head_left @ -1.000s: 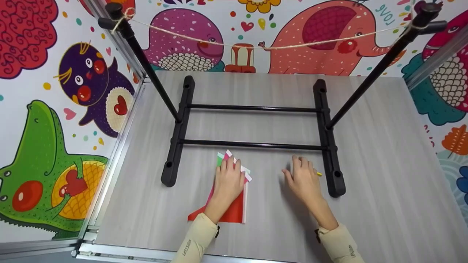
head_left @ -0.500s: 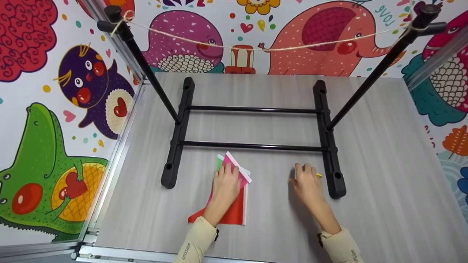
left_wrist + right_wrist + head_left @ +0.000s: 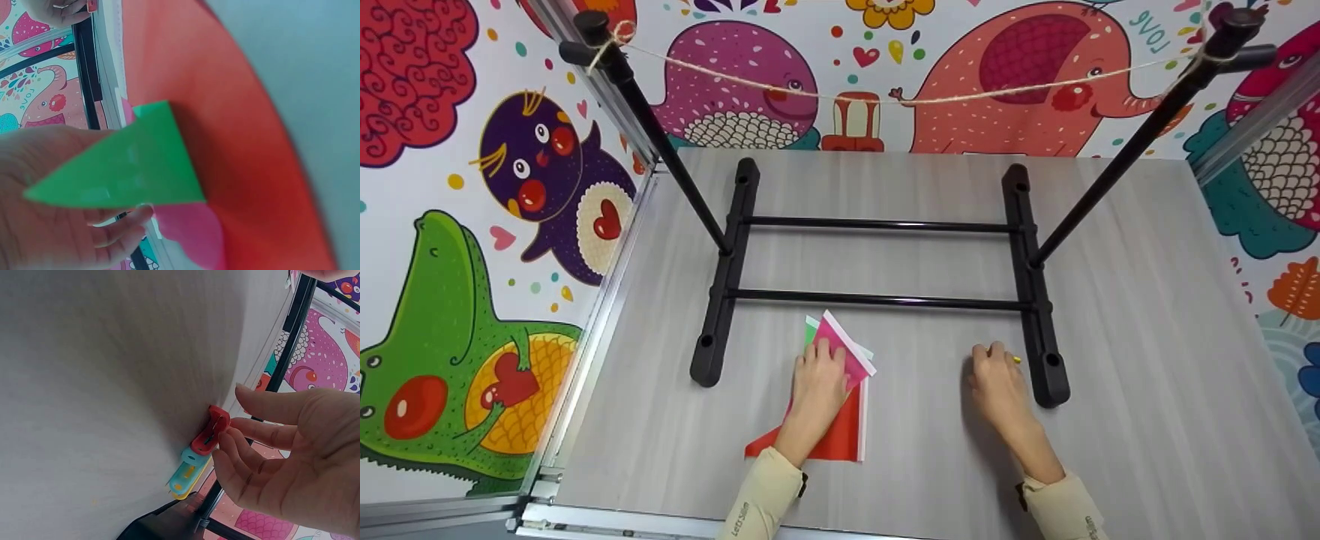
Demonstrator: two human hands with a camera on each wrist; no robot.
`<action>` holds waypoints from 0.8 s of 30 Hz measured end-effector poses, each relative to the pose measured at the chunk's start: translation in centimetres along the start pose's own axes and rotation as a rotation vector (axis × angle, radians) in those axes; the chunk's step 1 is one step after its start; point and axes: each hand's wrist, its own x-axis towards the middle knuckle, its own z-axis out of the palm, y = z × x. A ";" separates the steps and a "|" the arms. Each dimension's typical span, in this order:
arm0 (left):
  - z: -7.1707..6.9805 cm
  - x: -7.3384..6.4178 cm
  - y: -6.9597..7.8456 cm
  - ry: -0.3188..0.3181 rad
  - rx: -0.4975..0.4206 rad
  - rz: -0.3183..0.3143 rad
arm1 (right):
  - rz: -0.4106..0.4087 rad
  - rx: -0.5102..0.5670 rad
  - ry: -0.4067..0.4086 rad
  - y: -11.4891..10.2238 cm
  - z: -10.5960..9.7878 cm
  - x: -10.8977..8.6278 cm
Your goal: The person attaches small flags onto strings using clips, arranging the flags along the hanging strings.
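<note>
In the head view, my left hand (image 3: 819, 386) lies over a stack of pennants with white top edges. Its bent fingers are on a pink pennant (image 3: 851, 364). A red pennant (image 3: 840, 435) and a green one (image 3: 810, 330) show around it. The left wrist view has the green pennant's tip (image 3: 112, 174) across the palm, hiding the thumb; I cannot tell whether the fingers pinch the cloth. My right hand (image 3: 292, 461) has its thumb apart and fingertips right at a red clothespin (image 3: 211, 430). Teal (image 3: 188, 475) and yellow (image 3: 180, 496) clothespins lie beside it.
A black stand (image 3: 885, 300) rises on two upright poles (image 3: 1132, 142) behind my hands. Between the pole tops hangs a string (image 3: 930, 100). Its right foot (image 3: 1039, 345) is close to my right hand. Printed cartoon panels (image 3: 547, 172) border the table (image 3: 915, 420).
My left hand has drawn back slightly, uncovering more of the pink pennant, which stays in place. My right hand has moved right and down toward the clothespins, its spread thumb coming in.
</note>
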 end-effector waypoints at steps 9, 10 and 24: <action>0.0 0.0 0.1 -0.037 -0.039 -0.018 | 0.011 0.054 0.072 0.7 0.5 0.1; 0.0 0.0 0.1 -0.036 -0.042 -0.018 | 0.013 0.055 0.074 0.7 0.5 0.1; -0.7 1.5 -2.2 -0.070 -0.108 -0.061 | 0.072 0.017 0.104 1.6 -0.7 -0.3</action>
